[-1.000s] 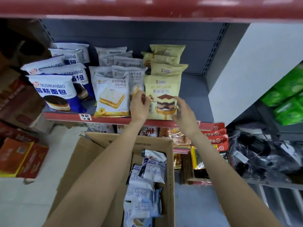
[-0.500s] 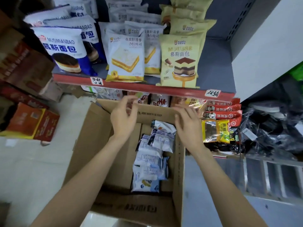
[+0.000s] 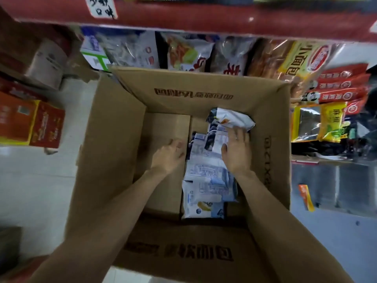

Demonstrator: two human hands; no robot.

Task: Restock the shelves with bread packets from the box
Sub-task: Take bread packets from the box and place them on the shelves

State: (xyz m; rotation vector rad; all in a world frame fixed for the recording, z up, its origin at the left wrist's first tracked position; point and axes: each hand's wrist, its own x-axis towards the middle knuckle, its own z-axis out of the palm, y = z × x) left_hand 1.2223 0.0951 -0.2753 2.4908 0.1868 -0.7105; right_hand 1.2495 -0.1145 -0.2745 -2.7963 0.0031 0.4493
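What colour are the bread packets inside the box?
White and blue bread packets, seen in the head view.

The open box (image 3: 114,139) stands on the floor (image 3: 30,180) before the shelf (image 3: 204,19), with bread packets (image 3: 208,180) stacked along its right side, the left hand (image 3: 169,156) just left of the stack, the right hand (image 3: 236,150) on top of it, and cartons (image 3: 30,123) left of the box.

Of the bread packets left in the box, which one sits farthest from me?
The crumpled white packet at the far end of the row, just beyond the right hand. It sticks up and shows an orange mark; the others are pale blue and lie flatter, nearer you.
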